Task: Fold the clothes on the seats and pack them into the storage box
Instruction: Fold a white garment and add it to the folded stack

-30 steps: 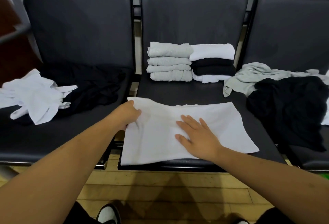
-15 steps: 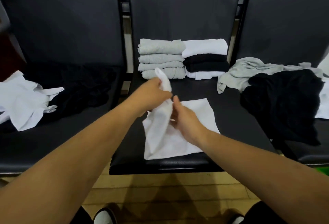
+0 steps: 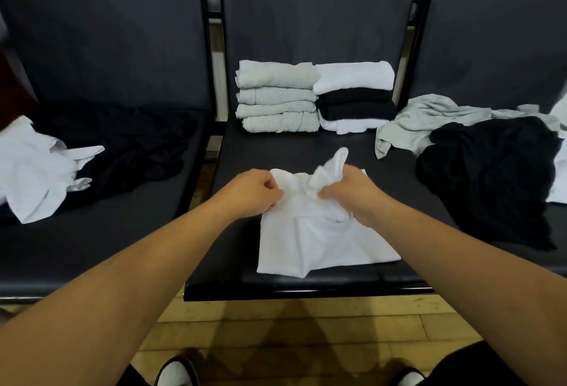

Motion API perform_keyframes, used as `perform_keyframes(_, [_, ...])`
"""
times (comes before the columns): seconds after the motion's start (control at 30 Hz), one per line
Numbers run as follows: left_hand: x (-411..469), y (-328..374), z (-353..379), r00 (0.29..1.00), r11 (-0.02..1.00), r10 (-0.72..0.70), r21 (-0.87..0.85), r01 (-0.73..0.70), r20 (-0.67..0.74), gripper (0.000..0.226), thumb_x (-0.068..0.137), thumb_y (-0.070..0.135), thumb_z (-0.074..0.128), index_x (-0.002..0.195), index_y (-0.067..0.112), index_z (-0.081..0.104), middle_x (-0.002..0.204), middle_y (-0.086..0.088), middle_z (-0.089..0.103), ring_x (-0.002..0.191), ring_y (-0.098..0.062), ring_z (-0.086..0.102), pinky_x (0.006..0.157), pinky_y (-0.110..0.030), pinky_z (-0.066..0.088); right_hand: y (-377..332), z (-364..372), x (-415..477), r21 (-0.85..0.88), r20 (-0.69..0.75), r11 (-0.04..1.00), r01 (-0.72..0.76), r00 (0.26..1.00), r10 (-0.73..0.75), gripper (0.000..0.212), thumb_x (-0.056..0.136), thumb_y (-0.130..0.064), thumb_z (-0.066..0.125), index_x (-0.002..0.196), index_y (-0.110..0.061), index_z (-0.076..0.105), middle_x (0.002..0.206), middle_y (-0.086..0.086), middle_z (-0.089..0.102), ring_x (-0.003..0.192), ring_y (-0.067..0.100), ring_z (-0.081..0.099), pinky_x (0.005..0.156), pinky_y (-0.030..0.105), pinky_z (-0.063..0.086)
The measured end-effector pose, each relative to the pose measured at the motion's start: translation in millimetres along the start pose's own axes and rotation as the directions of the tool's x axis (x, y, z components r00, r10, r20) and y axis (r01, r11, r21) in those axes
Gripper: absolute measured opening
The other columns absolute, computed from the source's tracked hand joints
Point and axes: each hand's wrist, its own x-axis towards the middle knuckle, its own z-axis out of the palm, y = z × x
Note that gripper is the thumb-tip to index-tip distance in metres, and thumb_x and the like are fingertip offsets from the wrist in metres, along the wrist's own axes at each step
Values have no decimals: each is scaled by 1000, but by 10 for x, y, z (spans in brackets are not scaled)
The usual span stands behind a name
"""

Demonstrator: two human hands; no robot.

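From the head camera, a partly folded white cotton garment (image 3: 319, 241) lies on the front half of the black padded middle seat (image 3: 276, 152). The left hand (image 3: 254, 191) pinches the garment's far left edge, and the right hand (image 3: 352, 194) grips a bunched fold that stands up at its far right. At the back of that seat sit a stack of folded grey tops (image 3: 276, 97) and, touching it on the right, a stack of folded white and black tops (image 3: 356, 97). Right of the seat lie a loose grey shirt (image 3: 429, 122) and a crumpled black garment (image 3: 491, 177).
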Motion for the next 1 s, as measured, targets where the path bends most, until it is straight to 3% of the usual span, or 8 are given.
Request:
perform_keyframes(0.13, [-9, -81, 47, 1000, 999, 23, 39, -23, -19, 20, 95, 39, 58, 102, 20, 61, 94, 6, 62, 84, -9, 59, 69, -24, 47, -16, -225, 59, 291, -47, 957, -5, 999, 20, 13, 86, 4, 58, 96, 2, 66, 97, 21, 71, 91, 36, 70, 85, 44, 57])
perform_keyframes(0.23, [-20, -105, 99, 997, 996, 74, 50, -73, -11, 20, 95, 40, 60, 102, 21, 60, 95, 8, 61, 80, -4, 57, 61, -19, 41, 76, -206, 38, -134, -209, 989, -69, 977, 40, 20, 92, -21, 64, 98, -11, 48, 85, 8, 53, 81, 26, 57, 63, 29, 46])
perform_keyframes(0.37, [-9, -97, 172, 990, 988, 134, 75, -136, 33, 18, 94, 37, 63, 101, 20, 64, 96, 8, 62, 82, -5, 60, 63, -19, 46, 77, -23, -40, -447, -48, 893, 47, 996, -76, 74, 87, -33, 74, 146, -27, 29, 127, 11, 47, 107, 27, 56, 73, 31, 48])
perform_keyframes(0.47, [-5, -75, 222, 985, 981, 156, 103, -162, 68, 13, 93, 34, 63, 101, 25, 66, 100, 6, 62, 84, -7, 60, 68, -21, 49, 111, 39, -38, -600, 108, 789, 130, 991, -80, 46, 89, -16, 62, 133, -28, 51, 127, 12, 42, 101, 24, 51, 62, 23, 43])
perform_keyframes(0.6, [-40, -87, 274, 971, 948, 154, 248, -197, 185, 52, 86, 50, 67, 133, 36, 49, 129, -1, 40, 121, -20, 39, 97, -32, 43, 62, -131, -77, -387, 169, 916, 106, 985, -43, 31, 83, 4, 60, 103, -18, 68, 88, 6, 58, 67, 16, 56, 58, 21, 43])
perform_keyframes(0.7, [-126, -74, 331, 952, 885, 204, 372, -279, 227, 80, 81, 62, 66, 148, 30, 36, 147, 1, 26, 136, -21, 22, 111, -35, 28, 10, -266, -147, -311, 322, 949, 54, 945, 52, 43, 75, -9, 77, 112, -28, 66, 106, 9, 66, 84, 20, 60, 71, 23, 47])
perform_keyframes(0.8, [-160, -63, 362, 940, 885, 196, 362, -292, 278, 95, 81, 64, 66, 155, 23, 24, 163, 2, 10, 149, -20, 10, 117, -37, 21, 44, -275, -156, -536, 383, 835, 124, 917, 109, 58, 78, -13, 82, 124, -38, 59, 124, -1, 56, 98, 17, 56, 81, 26, 50])
perform_keyframes(1.0, [-115, -75, 371, 939, 896, 157, 356, -266, 306, 101, 81, 66, 65, 157, 18, 17, 166, 1, 0, 152, -19, 5, 120, -39, 21, 26, -569, -190, -340, 342, 936, -92, 915, 215, 67, 80, 19, 66, 125, -30, 60, 95, 6, 42, 76, 19, 50, 68, 27, 53])
